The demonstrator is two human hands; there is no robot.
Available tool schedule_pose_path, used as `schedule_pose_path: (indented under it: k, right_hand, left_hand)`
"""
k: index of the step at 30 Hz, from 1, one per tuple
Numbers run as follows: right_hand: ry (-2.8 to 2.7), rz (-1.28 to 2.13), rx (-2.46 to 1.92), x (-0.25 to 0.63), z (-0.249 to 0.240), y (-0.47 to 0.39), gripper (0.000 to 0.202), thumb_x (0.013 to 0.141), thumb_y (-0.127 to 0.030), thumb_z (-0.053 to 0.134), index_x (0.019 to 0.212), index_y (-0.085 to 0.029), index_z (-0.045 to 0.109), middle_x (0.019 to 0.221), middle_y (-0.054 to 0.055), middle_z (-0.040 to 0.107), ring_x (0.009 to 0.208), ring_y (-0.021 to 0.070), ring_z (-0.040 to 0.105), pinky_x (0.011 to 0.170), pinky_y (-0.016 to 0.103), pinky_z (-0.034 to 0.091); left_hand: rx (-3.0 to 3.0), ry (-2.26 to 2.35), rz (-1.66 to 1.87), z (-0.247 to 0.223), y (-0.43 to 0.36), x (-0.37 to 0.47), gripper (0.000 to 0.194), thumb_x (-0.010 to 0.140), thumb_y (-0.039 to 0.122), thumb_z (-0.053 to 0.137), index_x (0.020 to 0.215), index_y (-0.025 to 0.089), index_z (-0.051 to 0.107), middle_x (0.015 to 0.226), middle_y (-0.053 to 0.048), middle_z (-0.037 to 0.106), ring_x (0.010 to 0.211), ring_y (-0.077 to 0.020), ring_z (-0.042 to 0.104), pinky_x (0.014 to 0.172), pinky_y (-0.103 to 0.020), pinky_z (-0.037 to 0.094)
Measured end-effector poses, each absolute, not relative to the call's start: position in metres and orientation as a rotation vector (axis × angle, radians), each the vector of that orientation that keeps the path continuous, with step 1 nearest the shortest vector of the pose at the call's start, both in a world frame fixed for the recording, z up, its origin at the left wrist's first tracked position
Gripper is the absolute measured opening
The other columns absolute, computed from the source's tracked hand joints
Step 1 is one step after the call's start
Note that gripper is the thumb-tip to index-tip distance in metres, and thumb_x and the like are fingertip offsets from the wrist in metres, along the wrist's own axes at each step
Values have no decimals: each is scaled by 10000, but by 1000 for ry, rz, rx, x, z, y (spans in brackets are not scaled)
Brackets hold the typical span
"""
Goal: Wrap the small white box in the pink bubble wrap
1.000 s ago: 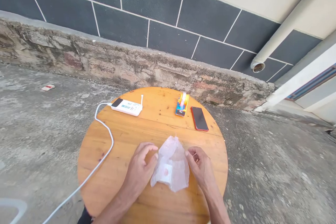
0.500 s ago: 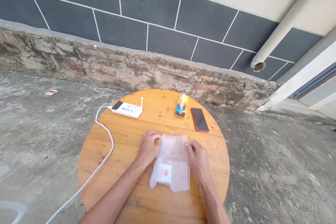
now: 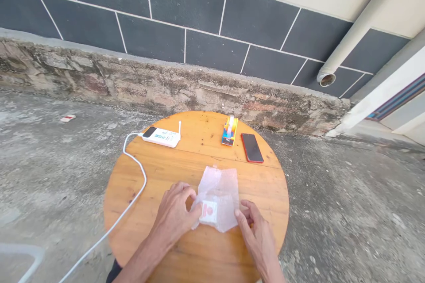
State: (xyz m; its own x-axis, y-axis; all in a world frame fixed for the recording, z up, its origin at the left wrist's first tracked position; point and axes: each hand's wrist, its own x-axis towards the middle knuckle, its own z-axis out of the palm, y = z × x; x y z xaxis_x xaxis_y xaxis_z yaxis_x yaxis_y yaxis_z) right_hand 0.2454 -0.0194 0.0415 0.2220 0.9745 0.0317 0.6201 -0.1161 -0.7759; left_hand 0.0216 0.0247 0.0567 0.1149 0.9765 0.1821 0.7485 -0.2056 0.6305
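Observation:
On the round wooden table [image 3: 139, 194] lies a translucent sheet of bubble wrap [image 3: 221, 181]. Under or inside its lower left part sits a small flat white packet [image 3: 208, 211] with a reddish print; whether the film covers it fully is hard to see. My left hand [image 3: 177, 210] is curled at the sheet's left edge, thumb and forefinger closing on the film beside the packet. At the lower right edge, my right hand [image 3: 255, 230] touches the film with its thumb tip, the fingers bent and a little apart from the thumb.
Toward the back stand a white power bank [image 3: 162, 137] with a white cable [image 3: 142, 172] running off the left side, a yellow and blue tape dispenser [image 3: 229, 130] and a red-edged phone [image 3: 252, 147]. Behind the table is a stone ledge [image 3: 133, 86] below a tiled wall.
Both hands have come down from the sheet's upper corners toward its lower edges. The bubble wrap and the packet have shifted slightly, and the lower left film is drawn closer to the packet.

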Motion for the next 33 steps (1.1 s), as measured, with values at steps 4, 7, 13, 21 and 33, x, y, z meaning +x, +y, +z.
schedule_pose_path:
  k: [4, 7, 13, 21, 33]
  right_hand:
    - [-1499, 710, -1735, 238, 31, -19, 384, 847, -415, 474, 1127, -165, 555, 743, 44, 699, 650, 205, 657, 603, 281, 497]
    - [-1454, 752, -1702, 242, 25, -20, 398, 848, -409, 464, 1143, -156, 551, 787, 57, 709, 674, 209, 666, 623, 292, 517]
    - [-1221, 614, -1765, 258, 17, -34, 425, 812, -529, 531, 1041, -184, 630, 906, 80, 719, 805, 241, 670, 763, 341, 528]
    - [-1522, 559, -1677, 254, 27, -17, 371, 875, -494, 489, 1056, -214, 651, 1037, 98, 695, 887, 247, 647, 808, 357, 539]
    - [-2021, 570, -1437, 231, 45, 17, 280, 961, -344, 414, 1138, -248, 608, 1134, 66, 622, 1117, 240, 502, 966, 416, 372]
  left_hand:
    - [1928, 1715, 914, 50, 30, 10, 115, 746, 176, 463, 652, 217, 514, 769, -9, 615, 789, -193, 590, 704, -313, 456]
    - [1925, 1782, 924, 38, 30, -10, 137, 735, 180, 462, 615, 219, 517, 727, -9, 625, 761, -197, 590, 679, -302, 456]
    - [2016, 1920, 1104, 18, 18, -39, 117, 768, 232, 500, 783, 224, 616, 828, -34, 667, 817, -225, 616, 765, -355, 481]
    - [2428, 1183, 964, 83, 13, 13, 378, 858, 250, 520, 1231, 284, 573, 1192, -62, 652, 1251, -281, 473, 1030, -467, 409]
    - [2159, 1535, 684, 27, 22, -22, 401, 928, 321, 414, 1315, 258, 503, 1354, -63, 550, 1360, -278, 352, 1123, -584, 217]
